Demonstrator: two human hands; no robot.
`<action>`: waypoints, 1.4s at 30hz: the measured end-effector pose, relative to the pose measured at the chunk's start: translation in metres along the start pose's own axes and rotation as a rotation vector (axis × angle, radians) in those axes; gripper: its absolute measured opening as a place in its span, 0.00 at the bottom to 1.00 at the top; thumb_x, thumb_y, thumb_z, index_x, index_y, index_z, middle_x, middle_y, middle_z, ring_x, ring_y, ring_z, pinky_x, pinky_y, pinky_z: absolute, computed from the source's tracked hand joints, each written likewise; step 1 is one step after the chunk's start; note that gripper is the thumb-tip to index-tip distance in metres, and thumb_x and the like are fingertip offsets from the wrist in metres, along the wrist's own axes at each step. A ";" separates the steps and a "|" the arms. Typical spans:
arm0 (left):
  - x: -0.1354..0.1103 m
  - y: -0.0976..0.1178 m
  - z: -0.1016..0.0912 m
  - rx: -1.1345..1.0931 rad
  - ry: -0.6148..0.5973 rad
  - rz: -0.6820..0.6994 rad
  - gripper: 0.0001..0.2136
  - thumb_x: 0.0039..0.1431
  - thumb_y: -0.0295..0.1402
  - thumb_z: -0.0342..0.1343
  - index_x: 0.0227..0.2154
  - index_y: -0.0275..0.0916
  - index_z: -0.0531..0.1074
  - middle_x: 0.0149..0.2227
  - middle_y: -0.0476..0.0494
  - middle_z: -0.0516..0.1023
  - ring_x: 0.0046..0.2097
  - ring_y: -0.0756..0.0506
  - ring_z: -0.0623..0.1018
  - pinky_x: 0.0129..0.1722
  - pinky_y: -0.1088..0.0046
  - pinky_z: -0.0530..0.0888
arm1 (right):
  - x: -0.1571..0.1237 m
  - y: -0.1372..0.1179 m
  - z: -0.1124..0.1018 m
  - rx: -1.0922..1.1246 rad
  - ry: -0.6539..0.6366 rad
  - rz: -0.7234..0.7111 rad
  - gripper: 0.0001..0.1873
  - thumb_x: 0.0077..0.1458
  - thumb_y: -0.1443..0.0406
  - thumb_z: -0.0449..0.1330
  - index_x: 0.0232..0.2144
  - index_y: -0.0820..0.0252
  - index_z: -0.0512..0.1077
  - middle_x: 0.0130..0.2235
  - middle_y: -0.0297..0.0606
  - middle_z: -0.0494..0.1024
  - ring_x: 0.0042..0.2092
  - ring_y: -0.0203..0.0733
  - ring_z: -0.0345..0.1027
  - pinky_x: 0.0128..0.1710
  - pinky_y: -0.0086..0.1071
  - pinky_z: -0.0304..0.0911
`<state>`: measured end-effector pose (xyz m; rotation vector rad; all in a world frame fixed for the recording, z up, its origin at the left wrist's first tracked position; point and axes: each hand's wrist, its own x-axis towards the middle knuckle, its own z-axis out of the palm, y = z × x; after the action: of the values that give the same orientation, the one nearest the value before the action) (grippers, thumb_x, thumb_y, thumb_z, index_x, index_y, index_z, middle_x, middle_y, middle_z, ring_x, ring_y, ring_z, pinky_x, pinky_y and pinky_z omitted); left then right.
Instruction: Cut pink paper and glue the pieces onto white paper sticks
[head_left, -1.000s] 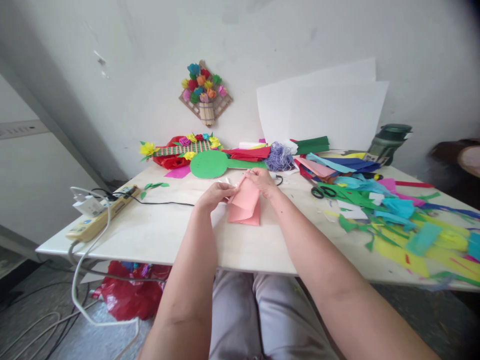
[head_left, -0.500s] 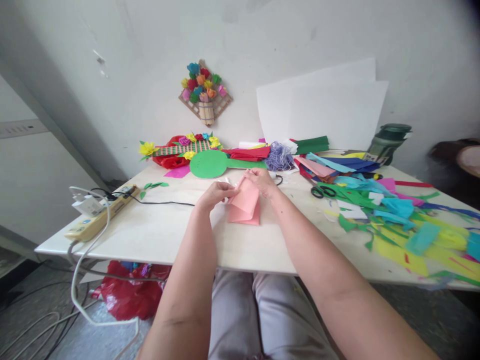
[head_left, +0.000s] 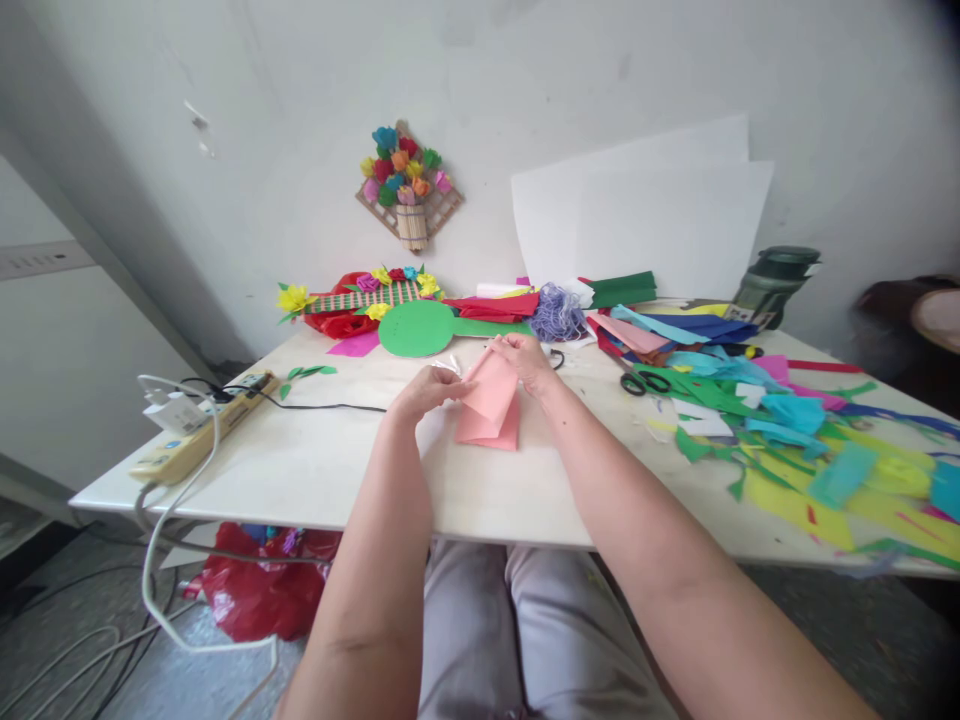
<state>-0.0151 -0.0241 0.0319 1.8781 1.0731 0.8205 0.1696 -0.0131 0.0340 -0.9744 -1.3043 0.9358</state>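
Observation:
A piece of pink paper (head_left: 491,398) is held up at a slant over the table, pinched along its upper edge by both hands. My left hand (head_left: 433,390) is closed on its left corner. My right hand (head_left: 523,360) grips the top right corner, fingertips pressed together. Beneath its lower edge a second pink layer (head_left: 495,436) shows; whether it is a fold or a separate sheet I cannot tell. Just beyond the hands lies a green paddle-shaped piece (head_left: 417,328) with a long handle. Some small white bits (head_left: 448,365) lie near my left fingers.
Black-handled scissors (head_left: 645,382) and many coloured paper scraps (head_left: 795,430) cover the right side. A power strip (head_left: 202,425) with cables sits at the left edge. Purple string (head_left: 558,312), red paper (head_left: 491,305) and a dark green bottle (head_left: 775,285) stand or lie along the back.
The slanted paper has turned slightly in my fingers, its free lower edge shifting a little. Both hands stay almost in place, still pinching it.

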 end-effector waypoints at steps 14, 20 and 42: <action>0.008 0.000 0.012 -0.128 0.148 0.064 0.16 0.40 0.45 0.61 0.20 0.33 0.72 0.18 0.50 0.67 0.22 0.54 0.63 0.21 0.78 0.59 | -0.007 -0.001 0.006 0.001 -0.223 0.011 0.14 0.40 0.56 0.59 0.18 0.61 0.67 0.18 0.29 0.61 0.21 0.31 0.53 0.22 0.28 0.50; 0.008 0.002 0.016 -0.152 0.196 0.032 0.18 0.38 0.46 0.62 0.19 0.33 0.70 0.17 0.52 0.65 0.21 0.55 0.61 0.20 0.78 0.56 | -0.009 -0.001 0.009 -0.113 -0.193 -0.001 0.17 0.40 0.53 0.59 0.16 0.61 0.64 0.17 0.27 0.58 0.21 0.30 0.51 0.22 0.27 0.49; 0.012 -0.004 0.018 -0.225 0.157 0.079 0.16 0.40 0.44 0.61 0.20 0.33 0.69 0.19 0.51 0.66 0.22 0.55 0.63 0.23 0.78 0.60 | -0.006 0.008 0.009 -0.064 -0.177 0.002 0.16 0.43 0.53 0.58 0.18 0.61 0.67 0.17 0.28 0.62 0.22 0.31 0.54 0.23 0.27 0.50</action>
<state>0.0032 -0.0182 0.0212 1.6973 0.9603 1.1023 0.1605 -0.0155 0.0242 -0.9588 -1.4899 1.0051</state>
